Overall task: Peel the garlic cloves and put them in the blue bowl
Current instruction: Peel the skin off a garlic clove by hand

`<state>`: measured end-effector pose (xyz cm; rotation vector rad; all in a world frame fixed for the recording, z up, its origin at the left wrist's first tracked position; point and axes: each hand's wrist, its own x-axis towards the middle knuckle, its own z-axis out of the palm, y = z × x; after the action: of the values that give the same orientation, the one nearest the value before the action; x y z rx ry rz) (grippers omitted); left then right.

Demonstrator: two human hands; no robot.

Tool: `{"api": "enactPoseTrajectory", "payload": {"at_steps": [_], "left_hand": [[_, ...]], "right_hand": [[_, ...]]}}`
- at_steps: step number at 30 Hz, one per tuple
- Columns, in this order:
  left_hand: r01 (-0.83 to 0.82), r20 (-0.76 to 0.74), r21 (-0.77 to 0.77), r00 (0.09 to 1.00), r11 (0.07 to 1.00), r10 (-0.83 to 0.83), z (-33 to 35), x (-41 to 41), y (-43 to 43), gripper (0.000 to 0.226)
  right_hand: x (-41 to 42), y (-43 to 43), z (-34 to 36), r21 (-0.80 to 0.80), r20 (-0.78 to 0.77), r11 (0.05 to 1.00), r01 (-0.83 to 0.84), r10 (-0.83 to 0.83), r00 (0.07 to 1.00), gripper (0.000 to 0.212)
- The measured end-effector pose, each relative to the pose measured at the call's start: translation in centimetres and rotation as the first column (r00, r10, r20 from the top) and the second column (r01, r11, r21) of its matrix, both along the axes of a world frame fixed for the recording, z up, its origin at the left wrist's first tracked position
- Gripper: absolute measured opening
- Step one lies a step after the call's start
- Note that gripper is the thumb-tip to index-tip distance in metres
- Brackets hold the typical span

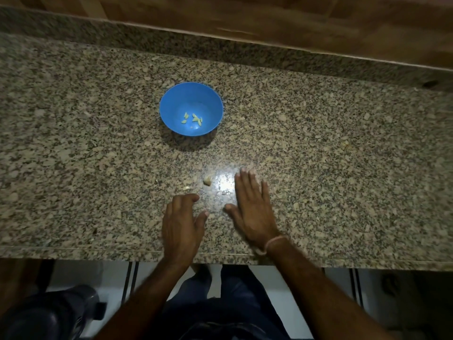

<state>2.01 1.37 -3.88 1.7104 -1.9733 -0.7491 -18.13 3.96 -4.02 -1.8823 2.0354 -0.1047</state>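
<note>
Task looks mostly done: the bowl (176, 101) sits mid-table, well ahead of your hands, with a handful of peeled cloves (193, 118) in its bottom. What's left, as far as visible: one clove (207, 180) lying on the table (343, 155) between the bowl and your hands; can't tell if it's peeled or just skin. A smaller pale bit (186, 188) sits near it, just ahead of your left fingers, and tiny scraps (224, 192) lie in the glare beside your right hand, likely peel. Your left hand (182, 224) rests on the table with fingers loosely curled, holding nothing. Your right hand (253, 207) lies flat, fingers straight and together, thumb out, also holding nothing; a band (272, 244) is on that wrist. Nothing blocks the way from clove to bowl. The speckled stone hides small pieces, so you could miss one. A dark thing (49, 312) sits on the floor lower left, too blurred to name.
</note>
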Motion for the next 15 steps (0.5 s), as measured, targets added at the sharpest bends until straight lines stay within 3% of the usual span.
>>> {"api": "enactPoseTrajectory", "payload": {"at_steps": [3, 5, 8, 10, 15], "left_hand": [[0.0, -0.006, -0.015, 1.0, 1.0, -0.001, -0.1, -0.4, 0.2, 0.037], [-0.004, -0.014, -0.016, 1.0, 1.0, 0.004, -0.1, -0.8, 0.6, 0.038], [-0.044, -0.005, -0.018, 0.999, 0.999, 0.044, 0.0, -1.4, 1.3, 0.043], [-0.094, 0.027, -0.029, 0.995, 0.995, 0.094, -0.1, -1.6, 1.9, 0.047], [-0.202, 0.111, -0.053, 0.972, 0.978, 0.207, -0.1, -2.5, 3.5, 0.05]], "right_hand": [[2.0, 0.6, 0.6, -0.028, 0.094, 0.994, -0.103, 0.105, 0.99, 0.077], [1.5, 0.8, 1.3, -0.053, 0.153, 0.997, -0.064, 0.071, 0.986, 0.076], [-2.5, 1.1, 0.7, -0.046, 0.03, 0.991, 0.126, -0.124, 0.992, 0.077], [-4.7, 1.6, 0.0, -0.005, -0.019, 0.988, 0.152, -0.152, 0.988, 0.084], [-1.7, 1.2, -0.6, -0.022, -0.012, 0.984, -0.178, 0.177, 0.984, 0.081]]}}
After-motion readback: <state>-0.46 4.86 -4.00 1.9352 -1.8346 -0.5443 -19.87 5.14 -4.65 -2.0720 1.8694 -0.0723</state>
